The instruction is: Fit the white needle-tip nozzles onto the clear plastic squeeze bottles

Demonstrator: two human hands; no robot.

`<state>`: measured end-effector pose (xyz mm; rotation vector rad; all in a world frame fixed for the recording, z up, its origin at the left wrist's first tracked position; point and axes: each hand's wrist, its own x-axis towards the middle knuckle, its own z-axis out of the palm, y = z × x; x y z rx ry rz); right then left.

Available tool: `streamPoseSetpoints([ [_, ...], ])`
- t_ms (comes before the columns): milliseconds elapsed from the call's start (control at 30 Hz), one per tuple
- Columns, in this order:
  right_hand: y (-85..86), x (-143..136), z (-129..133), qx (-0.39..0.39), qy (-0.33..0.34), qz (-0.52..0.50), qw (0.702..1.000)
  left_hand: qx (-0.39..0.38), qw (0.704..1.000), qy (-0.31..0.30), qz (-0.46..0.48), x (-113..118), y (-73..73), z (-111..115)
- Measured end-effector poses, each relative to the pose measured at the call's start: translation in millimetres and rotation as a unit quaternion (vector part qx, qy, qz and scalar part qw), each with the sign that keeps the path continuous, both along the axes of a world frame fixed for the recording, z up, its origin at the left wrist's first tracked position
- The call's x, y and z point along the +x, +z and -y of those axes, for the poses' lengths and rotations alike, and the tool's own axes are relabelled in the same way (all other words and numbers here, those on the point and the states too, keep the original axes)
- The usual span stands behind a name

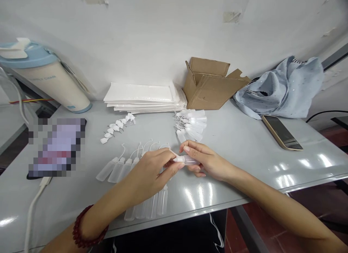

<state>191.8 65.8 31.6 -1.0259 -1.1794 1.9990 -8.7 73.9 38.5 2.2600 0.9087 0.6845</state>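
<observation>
A small translucent squeeze bottle (191,160) lies sideways between my hands above the table. My right hand (213,161) is closed around its body. The thumb and fingers of my left hand (154,169) pinch the white cap (178,159) at its neck. Several similar bottles with thin white cap straps (117,170) lie beside and partly behind my left hand, and more bottles (162,202) lie in front of it. Farther back sits a fanned pile of capped bottles (195,123). Small white caps with thin metal tips (116,127) form a slanting row at the left.
White padded envelopes (141,93) are stacked against the wall, beside an open cardboard box (214,89). A blue cloth bag (282,88) and a phone (282,132) are at the right. Left stand a large tumbler (51,75) and a pixelated phone (58,147) with a white cable (34,209).
</observation>
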Motion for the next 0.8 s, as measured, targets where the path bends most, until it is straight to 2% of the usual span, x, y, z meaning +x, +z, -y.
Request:
streamPoseSetpoints([
  [167,-4.5,-2.2,2.2,0.121,-0.051,0.063,0.989,-0.121,0.991,0.053,0.015,0.9,6.9,1.9],
  [267,-6.4,-2.2,4.3,0.197,-0.086,0.121,0.969,-0.190,0.978,0.076,0.036,-0.1,11.3,0.7],
  [333,-6.6,-1.5,5.8,0.258,-0.098,0.164,0.947,-0.209,0.975,0.073,0.037,-0.6,12.3,-0.8],
  [400,-6.1,-0.7,6.8,0.306,-0.107,0.190,0.927,-0.162,0.984,0.061,0.029,-0.7,10.4,-2.4],
  [500,-4.0,0.9,7.2,0.307,-0.106,0.193,0.926,0.022,0.999,0.038,0.018,-0.6,2.7,-3.8],
  [600,-2.1,2.6,6.4,0.248,-0.089,0.181,0.948,0.210,0.978,0.009,0.003,-1.1,-7.0,-3.9],
  [667,-1.9,3.2,5.5,0.198,-0.077,0.170,0.962,0.294,0.956,-0.006,-0.017,-1.6,-11.9,-3.4],
  [733,-2.5,3.0,4.9,0.174,-0.073,0.153,0.970,0.324,0.946,-0.006,-0.026,-2.2,-13.9,-2.4],
  [800,-3.4,1.8,4.8,0.185,-0.076,0.137,0.970,0.274,0.962,0.004,-0.016,-2.8,-12.3,-1.2],
])
